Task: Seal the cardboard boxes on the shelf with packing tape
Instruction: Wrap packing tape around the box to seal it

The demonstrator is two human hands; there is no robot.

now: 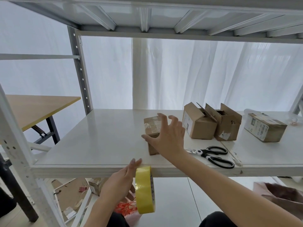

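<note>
A small cardboard box [151, 126] with clear tape across its top stands near the middle of the white shelf [98, 136]. My right hand [167, 136] is spread over its right side, thumb against the front corner, fingers apart above the top. My left hand [119, 182] holds a yellow tape roll [145, 190] upright just below the shelf's front edge. Two open-flapped boxes [199, 123] [227, 126] stand side by side to the right. A closed, labelled box [264, 127] lies further right.
Black-and-white scissors [214, 155] lie near the shelf's front edge, right of my arm. A wooden table [36, 108] stands to the left beyond the rack post [80, 71]. Clutter, including orange ties [126, 208] and a binder clip [82, 188], lies on the lower level.
</note>
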